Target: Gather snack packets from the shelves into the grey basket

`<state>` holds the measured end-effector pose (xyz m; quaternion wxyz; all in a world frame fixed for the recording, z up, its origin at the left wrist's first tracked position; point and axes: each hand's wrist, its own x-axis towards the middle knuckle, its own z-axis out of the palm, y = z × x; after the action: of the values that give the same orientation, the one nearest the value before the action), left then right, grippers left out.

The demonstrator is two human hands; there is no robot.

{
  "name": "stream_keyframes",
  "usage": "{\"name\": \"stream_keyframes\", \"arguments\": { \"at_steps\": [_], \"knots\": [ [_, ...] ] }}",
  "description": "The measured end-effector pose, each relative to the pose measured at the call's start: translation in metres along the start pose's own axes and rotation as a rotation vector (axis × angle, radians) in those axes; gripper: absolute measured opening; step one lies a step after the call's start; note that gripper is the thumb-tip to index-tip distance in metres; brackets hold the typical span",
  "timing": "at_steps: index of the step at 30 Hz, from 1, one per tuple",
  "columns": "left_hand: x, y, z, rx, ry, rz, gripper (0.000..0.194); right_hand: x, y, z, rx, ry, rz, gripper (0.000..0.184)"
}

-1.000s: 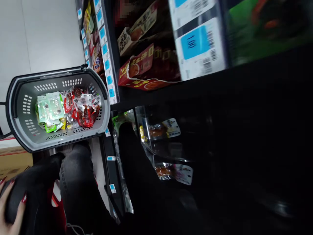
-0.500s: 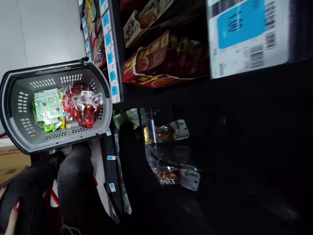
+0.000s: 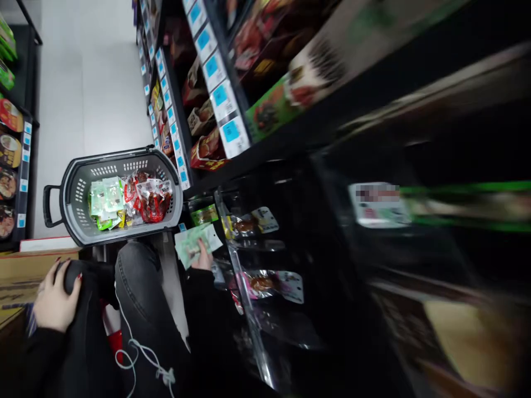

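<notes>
My right hand (image 3: 203,257) grips pale green snack packets (image 3: 191,246) by their edge, low beside the shelf front. Their exact number cannot be made out. Below the fingers the dark sleeve merges with the dark shelf. My left hand (image 3: 55,301) rests on my knee with its fingers spread, holding nothing. In front of my knees stands a grey shopping basket (image 3: 124,235). Similar pale green packets (image 3: 107,196) lie in its left half, and red-and-white snack packets (image 3: 154,200) fill its right half.
Clear dividers (image 3: 244,287) split the low shelf, where single snack packs (image 3: 259,283) lie. Price labels (image 3: 224,110) line the shelves above, which hold snack boxes (image 3: 209,149). Left are a cardboard box (image 3: 37,271) and a rack of round packages (image 3: 9,150). A white cord (image 3: 145,354) hangs over my legs.
My right hand has come out of the dark shelf toward the basket, with the pale green packets now plainly visible in it. The view has shifted, showing more of the aisle and my left hand.
</notes>
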<state>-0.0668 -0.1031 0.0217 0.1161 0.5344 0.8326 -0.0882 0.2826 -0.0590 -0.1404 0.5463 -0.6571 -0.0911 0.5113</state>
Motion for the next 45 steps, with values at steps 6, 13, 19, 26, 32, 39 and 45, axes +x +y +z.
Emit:
{"name": "stream_keyframes", "arguments": {
  "at_steps": [6, 13, 19, 26, 32, 39, 45],
  "knots": [
    [0.013, -0.003, 0.01, -0.069, 0.022, -0.02, 0.057, -0.095, -0.052, 0.01, 0.021, -0.2, 0.01, 0.051],
    [0.029, 0.003, 0.015, -0.153, -0.007, 0.02, 0.06, -0.216, -0.148, 0.035, -0.073, -0.625, -0.168, 0.046],
    [0.032, 0.0, 0.015, -0.176, 0.031, 0.012, 0.062, -0.275, -0.178, 0.033, -0.023, -0.704, -0.248, 0.046],
    [0.017, -0.005, 0.026, -0.161, 0.121, 0.041, 0.067, -0.297, -0.174, 0.019, 0.029, -0.754, -0.289, 0.05],
    [0.012, -0.002, 0.03, -0.169, 0.162, 0.046, 0.067, -0.313, -0.181, 0.011, -0.035, -0.779, -0.331, 0.047],
    [0.017, -0.001, 0.035, -0.159, 0.178, 0.029, 0.068, -0.303, -0.169, 0.009, 0.3, -0.916, -0.126, 0.03],
    [0.017, -0.002, 0.034, -0.152, 0.188, 0.018, 0.067, -0.282, -0.148, 0.023, 1.137, -1.248, 0.043, 0.037]
  ]
}}
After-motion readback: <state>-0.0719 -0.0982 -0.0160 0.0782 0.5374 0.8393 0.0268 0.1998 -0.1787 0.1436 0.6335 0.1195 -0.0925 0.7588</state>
